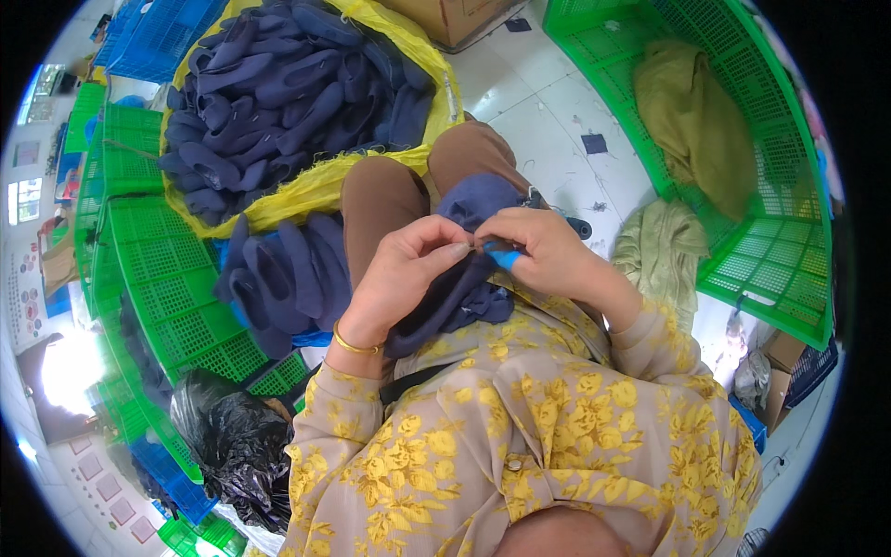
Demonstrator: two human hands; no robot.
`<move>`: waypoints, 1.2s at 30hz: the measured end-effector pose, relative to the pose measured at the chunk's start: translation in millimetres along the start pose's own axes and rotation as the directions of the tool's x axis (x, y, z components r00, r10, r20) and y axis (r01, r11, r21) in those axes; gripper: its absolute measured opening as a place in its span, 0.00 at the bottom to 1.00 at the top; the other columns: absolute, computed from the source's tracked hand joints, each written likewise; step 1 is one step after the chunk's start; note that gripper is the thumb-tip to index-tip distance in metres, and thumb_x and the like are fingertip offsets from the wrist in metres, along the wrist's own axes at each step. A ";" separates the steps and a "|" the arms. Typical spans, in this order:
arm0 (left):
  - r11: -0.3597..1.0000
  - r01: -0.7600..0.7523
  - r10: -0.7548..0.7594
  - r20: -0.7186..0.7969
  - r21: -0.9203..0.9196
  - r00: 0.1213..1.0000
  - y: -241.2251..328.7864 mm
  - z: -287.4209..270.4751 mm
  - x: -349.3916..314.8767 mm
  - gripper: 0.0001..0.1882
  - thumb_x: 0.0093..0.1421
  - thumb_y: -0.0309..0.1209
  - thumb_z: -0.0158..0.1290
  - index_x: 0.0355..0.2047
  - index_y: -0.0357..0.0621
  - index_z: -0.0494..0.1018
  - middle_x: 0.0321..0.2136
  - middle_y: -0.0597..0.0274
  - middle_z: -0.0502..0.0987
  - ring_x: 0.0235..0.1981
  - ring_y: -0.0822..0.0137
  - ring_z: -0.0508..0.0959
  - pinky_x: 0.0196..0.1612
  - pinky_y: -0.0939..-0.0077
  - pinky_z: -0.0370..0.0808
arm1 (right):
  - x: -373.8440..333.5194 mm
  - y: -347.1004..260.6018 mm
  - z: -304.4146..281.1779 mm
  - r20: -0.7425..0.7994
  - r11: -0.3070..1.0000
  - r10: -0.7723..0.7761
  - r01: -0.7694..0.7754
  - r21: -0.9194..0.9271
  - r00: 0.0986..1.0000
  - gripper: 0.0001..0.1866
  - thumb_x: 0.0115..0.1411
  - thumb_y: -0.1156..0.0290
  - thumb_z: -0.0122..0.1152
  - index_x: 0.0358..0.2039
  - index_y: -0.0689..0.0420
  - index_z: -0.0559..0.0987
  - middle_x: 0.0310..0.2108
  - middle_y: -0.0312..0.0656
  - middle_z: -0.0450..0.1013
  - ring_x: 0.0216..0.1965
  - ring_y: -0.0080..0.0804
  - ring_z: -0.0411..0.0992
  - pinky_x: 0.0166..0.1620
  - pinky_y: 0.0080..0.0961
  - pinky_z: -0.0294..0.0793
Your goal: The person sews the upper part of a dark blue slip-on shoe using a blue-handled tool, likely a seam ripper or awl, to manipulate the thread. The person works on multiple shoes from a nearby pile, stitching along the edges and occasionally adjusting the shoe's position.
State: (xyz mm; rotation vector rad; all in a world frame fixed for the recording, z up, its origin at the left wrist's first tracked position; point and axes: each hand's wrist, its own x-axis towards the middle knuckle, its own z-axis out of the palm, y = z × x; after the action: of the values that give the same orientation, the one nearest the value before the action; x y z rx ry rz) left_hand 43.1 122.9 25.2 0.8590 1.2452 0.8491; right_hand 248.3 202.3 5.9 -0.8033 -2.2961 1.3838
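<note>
My left hand (404,274), with a gold bangle at the wrist, is closed in a pinch over my lap. Its thumb and fingertips meet those of my right hand (543,251), also pinched. Blue tape (502,255) wraps a finger of the right hand. What sits between the fingertips is too small to make out. Under and beside both hands lies dark blue knit fabric (436,311), shaped partly like a shoe upper. More of the blue fabric (478,197) bunches over my knee, just beyond the fingers.
A yellow woven sack (306,200) full of dark blue shoe uppers (278,84) stands ahead on the left. More uppers (283,278) lie beside my left leg, near green crates (172,288). At right, a large green crate (780,241) holds olive cloth (691,121). A black plastic bag (232,446) sits lower left.
</note>
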 end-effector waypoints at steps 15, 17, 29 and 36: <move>1.000 0.022 -0.022 -0.111 0.000 0.994 -4.2 17.3 8.8 0.04 0.65 0.26 0.53 0.35 0.39 0.74 0.28 0.72 0.73 0.29 0.82 0.69 0.36 0.87 0.68 | 5.9 7.1 1.7 -0.244 0.408 0.387 0.072 0.910 0.889 0.04 0.67 0.73 0.51 0.41 0.52 0.74 0.30 0.37 0.74 0.23 0.19 0.65 0.26 0.22 0.65; 0.997 0.054 -0.060 -0.111 -0.057 0.992 -3.5 15.8 9.0 0.04 0.65 0.27 0.53 0.35 0.40 0.73 0.28 0.72 0.73 0.28 0.82 0.69 0.34 0.87 0.68 | -4.9 22.3 -12.7 -0.191 0.215 0.424 0.107 0.971 0.885 0.05 0.67 0.71 0.51 0.42 0.50 0.74 0.27 0.35 0.71 0.19 0.17 0.60 0.22 0.19 0.59; 0.976 0.002 0.033 -0.161 0.216 0.986 -8.8 15.1 12.7 0.04 0.64 0.28 0.54 0.35 0.40 0.74 0.26 0.75 0.71 0.26 0.83 0.67 0.31 0.88 0.66 | -67.6 86.0 -68.4 -0.274 0.026 0.618 0.329 0.944 0.737 0.04 0.69 0.71 0.48 0.41 0.53 0.72 0.22 0.31 0.59 0.20 0.18 0.53 0.27 0.18 0.55; 0.916 -0.055 0.157 -0.230 0.397 0.960 -6.7 13.3 12.4 0.04 0.63 0.27 0.56 0.35 0.39 0.76 0.21 0.78 0.67 0.23 0.85 0.63 0.27 0.89 0.61 | -66.0 87.8 -64.9 -0.316 0.087 0.656 0.347 0.934 0.685 0.05 0.69 0.72 0.48 0.41 0.55 0.72 0.22 0.31 0.59 0.20 0.18 0.53 0.27 0.18 0.56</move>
State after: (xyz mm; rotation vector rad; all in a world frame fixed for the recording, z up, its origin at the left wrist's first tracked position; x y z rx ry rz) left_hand 58.2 130.0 15.4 1.1693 1.6430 0.8323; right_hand 361.2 238.1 -41.5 -0.8274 -0.2121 1.8048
